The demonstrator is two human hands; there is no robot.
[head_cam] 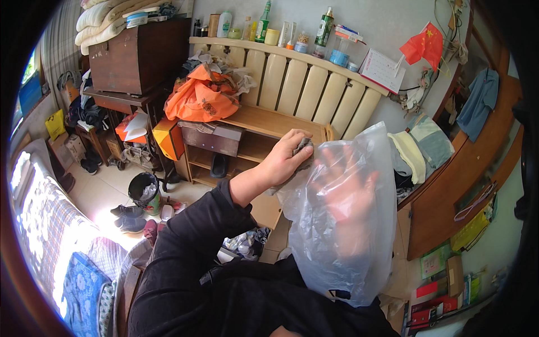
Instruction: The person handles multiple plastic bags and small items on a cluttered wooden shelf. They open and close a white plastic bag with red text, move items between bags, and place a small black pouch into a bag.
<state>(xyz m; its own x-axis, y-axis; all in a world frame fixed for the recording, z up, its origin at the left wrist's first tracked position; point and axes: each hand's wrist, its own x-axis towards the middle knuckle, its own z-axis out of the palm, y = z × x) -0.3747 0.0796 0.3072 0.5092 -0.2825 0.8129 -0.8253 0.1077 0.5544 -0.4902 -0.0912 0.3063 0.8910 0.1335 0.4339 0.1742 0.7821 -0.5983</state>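
Observation:
My left hand (290, 158) is raised in front of me, its fingers closed on a crumpled grey cloth (300, 156), beside the upper left edge of a translucent plastic bag (307, 236). Behind the bag's film shows my right hand (347, 185), its fingers spread and the palm facing me; it looks to be inside the bag. The bag hangs down over the right forearm, and a small black mark or piece shows near its bottom. Whether the left hand also pinches the bag's edge is hard to tell.
Beyond my hands stands a wooden shelf unit (261, 122), with an orange bag (202, 97) on its left end. A cream radiator (294, 84) carries bottles and jars. Shoes (128, 217) and a black bin (143, 189) are on the floor at left; folded textiles (429, 143) lie at right.

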